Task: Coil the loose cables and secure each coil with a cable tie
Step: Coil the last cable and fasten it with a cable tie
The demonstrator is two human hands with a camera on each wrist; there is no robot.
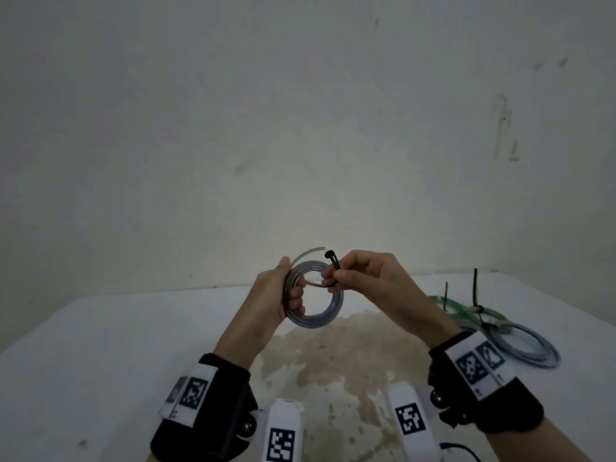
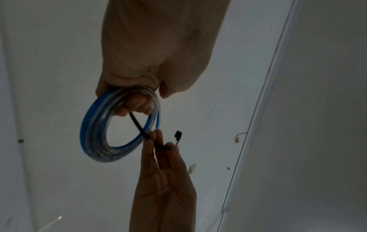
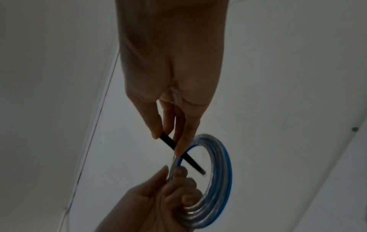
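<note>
My left hand (image 1: 283,295) grips one side of a coil of clear-and-blue cable (image 1: 325,316), held up above the table; its loose end curls out at the top. The coil (image 2: 95,133) shows blue-edged in the left wrist view, and the coil (image 3: 220,180) again in the right wrist view. My right hand (image 1: 353,278) pinches a black cable tie (image 1: 334,261) between thumb and fingers. The tie (image 2: 139,125) passes through the coil's opening, its head (image 2: 177,135) sticking out past my fingers. The tie's tip (image 3: 200,171) sits inside the ring.
On the white table (image 1: 100,345), at the right, lie a green cable coil (image 1: 446,303) and a grey-blue coil (image 1: 530,348), each with a black tie standing up. A brownish stain (image 1: 333,361) marks the table's middle. A wall rises behind.
</note>
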